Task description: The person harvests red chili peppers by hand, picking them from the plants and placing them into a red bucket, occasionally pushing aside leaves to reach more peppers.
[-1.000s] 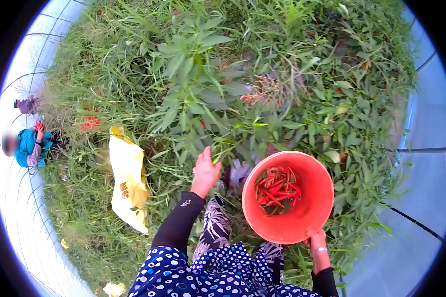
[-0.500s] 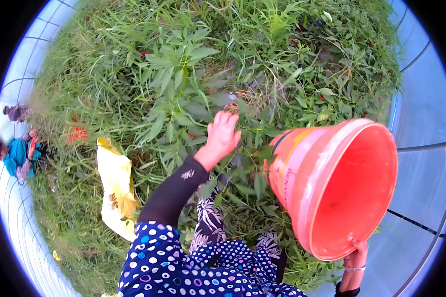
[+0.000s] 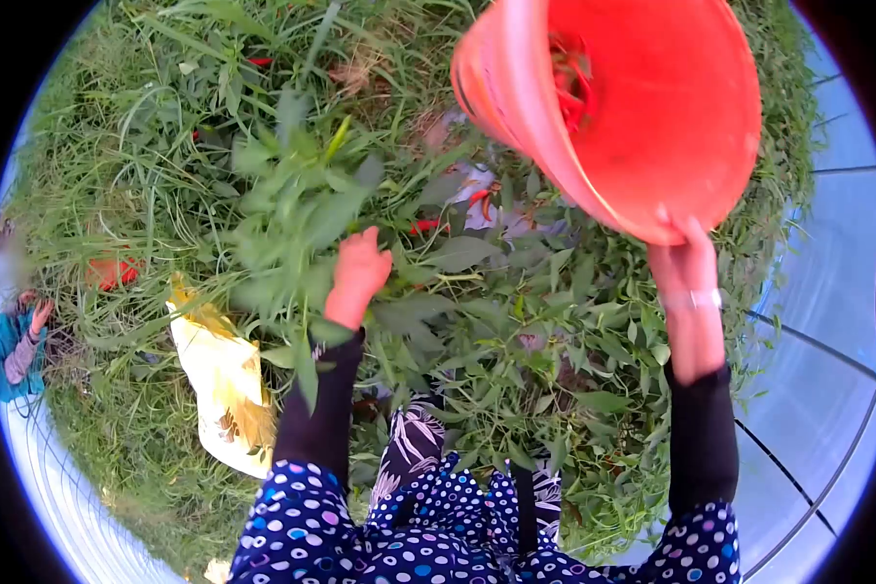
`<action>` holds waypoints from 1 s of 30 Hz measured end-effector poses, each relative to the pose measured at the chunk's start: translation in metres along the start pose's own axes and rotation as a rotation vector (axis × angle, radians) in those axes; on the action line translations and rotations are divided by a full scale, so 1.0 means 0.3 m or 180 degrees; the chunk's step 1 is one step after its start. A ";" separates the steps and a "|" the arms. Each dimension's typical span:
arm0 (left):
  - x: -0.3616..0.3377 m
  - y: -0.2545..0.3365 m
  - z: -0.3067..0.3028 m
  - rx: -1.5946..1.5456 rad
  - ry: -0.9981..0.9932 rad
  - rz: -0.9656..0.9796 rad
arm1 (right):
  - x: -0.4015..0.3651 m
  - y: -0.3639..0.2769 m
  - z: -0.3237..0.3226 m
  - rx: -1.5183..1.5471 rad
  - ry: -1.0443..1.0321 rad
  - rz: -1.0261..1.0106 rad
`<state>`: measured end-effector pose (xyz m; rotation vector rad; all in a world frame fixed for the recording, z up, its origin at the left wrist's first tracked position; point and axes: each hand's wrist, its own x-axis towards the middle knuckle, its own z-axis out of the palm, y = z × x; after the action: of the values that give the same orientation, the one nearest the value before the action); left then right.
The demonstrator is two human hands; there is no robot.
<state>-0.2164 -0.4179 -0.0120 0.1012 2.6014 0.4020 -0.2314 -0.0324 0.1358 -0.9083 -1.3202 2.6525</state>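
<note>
My right hand (image 3: 683,255) grips the near rim of a tilted red bucket (image 3: 516,73), its mouth turned toward me. Several red chili peppers (image 3: 572,88) lie deep inside it. My left hand (image 3: 358,271) is among the leaves of a green pepper plant (image 3: 302,209), its fingers curled in; whatever is between them is hidden. Blurred leaves cross its wrist and dark sleeve. Just beyond that hand, a red chili pepper (image 3: 424,226) shows among the leaves, with another chili pepper (image 3: 481,199) near pale ground sheeting.
A yellow and white sack (image 3: 222,384) stands in the grass to my left. Farther left are a red object (image 3: 115,273) and a person in teal (image 3: 15,355). Blue plastic sheeting (image 3: 808,253) borders the plants on my right. Dense weeds and pepper plants surround my legs.
My right hand has swung the bucket up and forward, and the peppers inside now show. My left hand has moved left and curled its fingers; the plant beside it is blurred and shifted left.
</note>
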 end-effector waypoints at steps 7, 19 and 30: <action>-0.126 -0.078 0.211 -0.2523 0.1412 -0.1710 | 0.580 0.501 0.269 -0.0342 -0.0166 0.1062; -0.166 -0.057 0.312 -0.4290 0.1947 -0.2215 | 0.594 1.046 0.252 -0.1008 -0.0288 0.1767; -0.218 -0.088 0.362 -0.4288 0.2019 -0.2486 | 0.259 1.219 0.198 -0.5600 -0.3309 -0.1233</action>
<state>-0.1059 -0.4239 -0.0794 -1.5910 2.0241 1.8961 -0.2484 -0.2854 -0.1452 1.0286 -3.3727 0.9238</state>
